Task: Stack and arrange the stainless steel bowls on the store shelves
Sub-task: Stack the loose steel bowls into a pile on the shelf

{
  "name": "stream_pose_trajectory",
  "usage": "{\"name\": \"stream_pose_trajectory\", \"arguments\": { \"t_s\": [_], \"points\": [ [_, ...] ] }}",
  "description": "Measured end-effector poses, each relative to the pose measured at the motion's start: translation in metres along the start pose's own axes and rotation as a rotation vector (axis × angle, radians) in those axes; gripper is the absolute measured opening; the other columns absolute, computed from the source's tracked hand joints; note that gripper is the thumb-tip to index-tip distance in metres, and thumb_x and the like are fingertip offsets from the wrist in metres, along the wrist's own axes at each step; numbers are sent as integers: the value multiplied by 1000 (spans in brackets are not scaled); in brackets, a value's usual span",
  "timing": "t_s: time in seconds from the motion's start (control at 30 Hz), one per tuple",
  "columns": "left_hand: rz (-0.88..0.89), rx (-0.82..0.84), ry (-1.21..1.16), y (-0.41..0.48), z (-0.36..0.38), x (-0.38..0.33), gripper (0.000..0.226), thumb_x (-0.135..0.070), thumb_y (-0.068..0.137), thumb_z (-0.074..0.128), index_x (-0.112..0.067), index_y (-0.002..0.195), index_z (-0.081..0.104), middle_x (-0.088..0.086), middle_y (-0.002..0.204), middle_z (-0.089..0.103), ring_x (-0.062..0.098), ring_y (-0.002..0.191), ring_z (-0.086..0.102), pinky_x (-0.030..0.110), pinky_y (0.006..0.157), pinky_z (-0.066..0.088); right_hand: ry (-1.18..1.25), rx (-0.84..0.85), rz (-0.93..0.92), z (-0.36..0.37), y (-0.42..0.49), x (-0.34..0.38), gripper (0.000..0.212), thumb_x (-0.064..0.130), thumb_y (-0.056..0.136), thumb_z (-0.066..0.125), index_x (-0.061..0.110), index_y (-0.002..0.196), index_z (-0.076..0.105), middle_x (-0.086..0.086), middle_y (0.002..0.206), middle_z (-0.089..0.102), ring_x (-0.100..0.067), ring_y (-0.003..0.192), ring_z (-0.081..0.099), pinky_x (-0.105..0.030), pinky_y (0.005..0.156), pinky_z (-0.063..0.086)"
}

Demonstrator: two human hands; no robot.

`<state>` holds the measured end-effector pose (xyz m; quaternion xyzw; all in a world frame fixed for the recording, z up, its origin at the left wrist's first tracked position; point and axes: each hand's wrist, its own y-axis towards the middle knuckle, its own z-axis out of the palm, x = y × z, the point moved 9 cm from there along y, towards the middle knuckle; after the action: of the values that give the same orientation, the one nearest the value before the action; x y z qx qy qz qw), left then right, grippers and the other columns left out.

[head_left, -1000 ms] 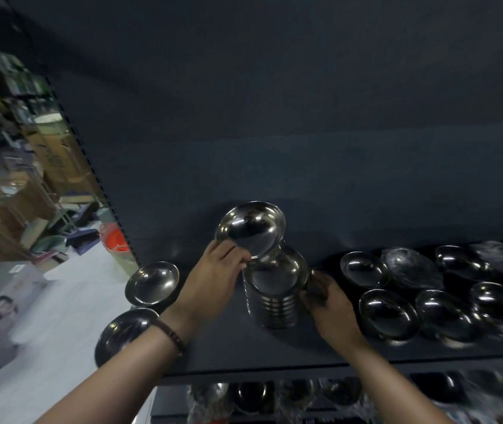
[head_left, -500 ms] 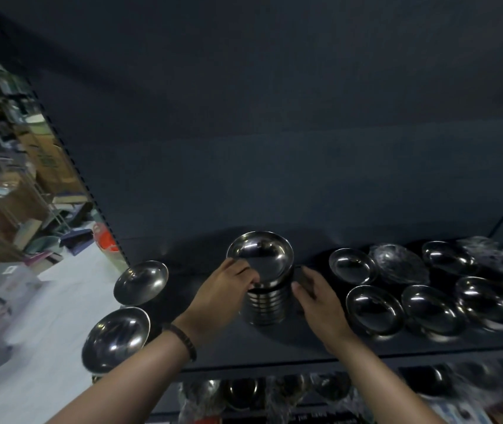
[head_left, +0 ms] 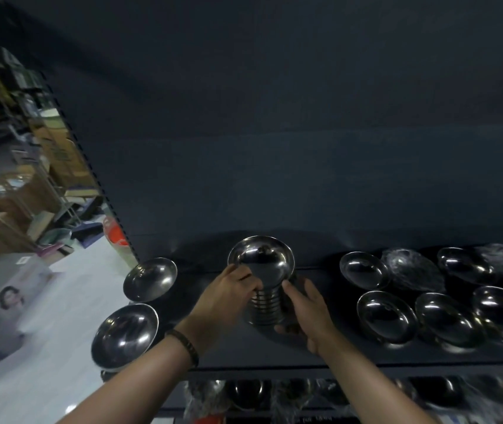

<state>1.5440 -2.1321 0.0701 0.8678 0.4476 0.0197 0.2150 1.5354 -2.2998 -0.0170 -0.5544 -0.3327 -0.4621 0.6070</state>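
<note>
A tall stack of stainless steel bowls (head_left: 262, 270) stands on the dark shelf (head_left: 274, 350), its top bowl level and nested. My left hand (head_left: 225, 296) grips the stack's left side just under the top rim. My right hand (head_left: 305, 307) wraps the stack's right side lower down. Two single bowls sit at the shelf's left end, one at the back (head_left: 150, 279) and one at the front (head_left: 124, 335). Several more bowls (head_left: 386, 316) lie in rows to the right, some wrapped in plastic (head_left: 412, 270).
The shelf's dark back panel rises behind the stack. A lower shelf (head_left: 259, 393) holds more wrapped bowls. Left of the shelf end is an aisle with a pale floor, cardboard boxes (head_left: 8, 289) and an orange bucket (head_left: 115, 234).
The tilted bowl my left hand held above the stack has been set down flat on top. Both hands now clasp the stack's sides, and the view has shifted slightly.
</note>
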Motion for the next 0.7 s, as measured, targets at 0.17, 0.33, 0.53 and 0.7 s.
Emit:
{"name": "stream_pose_trajectory", "arguments": {
  "t_s": [0.17, 0.33, 0.53, 0.7],
  "points": [
    [-41, -42, -11, -14, -17, 23, 16, -9, 91, 72, -24, 98, 73, -8, 100, 63, 18, 97, 59, 30, 89, 52, -37, 19, 28, 30, 7, -1, 18, 45, 95, 75, 38, 111, 68, -3, 110, 79, -33, 97, 79, -59, 71, 66],
    [-128, -44, -83, -29, -23, 53, 16, -11, 96, 66, -26, 101, 68, -8, 104, 58, 19, 98, 58, 36, 85, 53, -80, 14, 17, 58, 8, 0, 20, 48, 96, 73, 43, 116, 68, 8, 111, 79, -20, 102, 76, -51, 77, 67],
    [-181, -106, -98, -47, -33, 60, 27, -18, 94, 68, -25, 120, 68, -7, 123, 59, 21, 110, 55, 38, 89, 54, -94, -27, -58, 66, 9, 3, 20, 46, 96, 73, 40, 116, 73, 13, 111, 80, -13, 106, 75, -43, 86, 65],
    [-202, -146, -68, -89, -42, 60, 57, -19, 87, 74, -16, 142, 57, 3, 141, 53, 25, 128, 50, 34, 108, 46, -392, -116, -312, 57, -3, 16, 33, 51, 96, 71, 38, 126, 68, 22, 117, 75, -8, 121, 68, -30, 99, 51]
  ]
}}
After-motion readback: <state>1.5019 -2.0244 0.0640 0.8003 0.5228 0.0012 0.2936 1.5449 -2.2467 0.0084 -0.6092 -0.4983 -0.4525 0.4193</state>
